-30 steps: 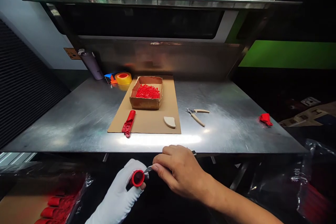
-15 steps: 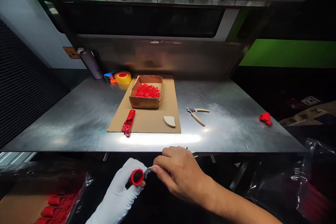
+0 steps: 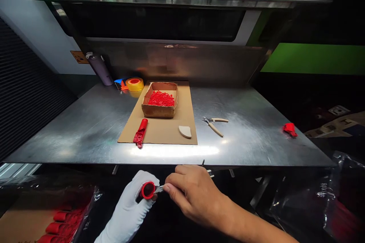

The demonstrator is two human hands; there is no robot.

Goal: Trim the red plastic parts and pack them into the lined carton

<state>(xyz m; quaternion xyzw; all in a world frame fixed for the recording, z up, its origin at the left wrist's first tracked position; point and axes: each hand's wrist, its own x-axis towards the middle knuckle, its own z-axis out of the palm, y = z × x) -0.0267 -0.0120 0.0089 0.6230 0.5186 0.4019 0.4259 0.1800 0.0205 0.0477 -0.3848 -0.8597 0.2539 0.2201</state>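
Observation:
My left hand (image 3: pixel 129 205), in a white glove, is wrapped round a red tubular plastic part (image 3: pixel 148 190) with its round open end turned up toward me. In my bare right hand (image 3: pixel 194 190) is a knife, its handle mostly hidden by the fingers. The metal knife blade (image 3: pixel 159 189) touches the right side of the red rim. Both hands are in front of the table's near edge. Beyond them, another red plastic part (image 3: pixel 140 133) lies on a cardboard sheet (image 3: pixel 159 133), beside a pale quarter-round piece (image 3: pixel 185 131).
A cardboard box (image 3: pixel 158 112) holds many small red pieces. Nippers (image 3: pixel 215 124) lie open on the metal table (image 3: pixel 248 136), with a red piece (image 3: pixel 290 130) farther right. Yellow tape (image 3: pixel 135 84) and a bottle (image 3: pixel 99 69) stand at back left. Red parts (image 3: pixel 64 222) fill a lined box below left.
My right hand has lowered slightly, and the knife blade now lies flatter against the rim. My left hand still holds the red part, nearly in place. The view has shifted a little.

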